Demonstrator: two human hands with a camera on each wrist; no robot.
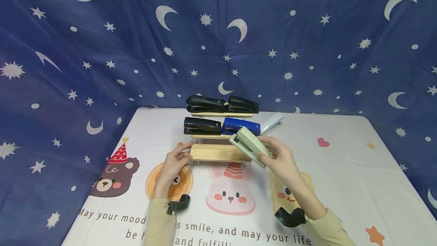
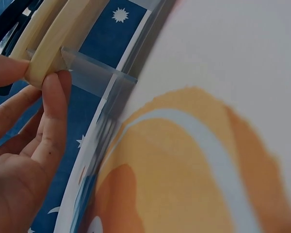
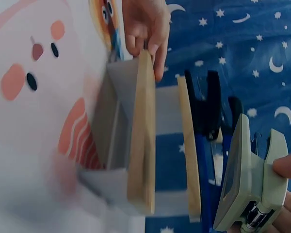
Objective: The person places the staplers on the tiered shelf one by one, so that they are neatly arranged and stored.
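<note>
My right hand (image 1: 280, 158) grips a pale green stapler (image 1: 252, 145), tilted above the right end of the front shelf. In the right wrist view the same stapler (image 3: 254, 184) has the thumb on its top arm and fingers beneath. With thumb and fingertips, my left hand (image 1: 175, 162) pinches the left end of the bare wooden front board (image 1: 218, 152) of a stepped rack. The left wrist view shows the thumb and a finger on either side of that board's end (image 2: 41, 68). Behind it, the middle step carries a black stapler (image 1: 202, 125) and a blue stapler (image 1: 241, 126).
Two black staplers (image 1: 206, 103) lie end to end on the top step. A white stapler (image 1: 272, 123) sits at the right end of the middle row. The white printed cloth (image 1: 341, 170) covers the table, and a blue star-and-moon curtain (image 1: 218, 41) hangs behind.
</note>
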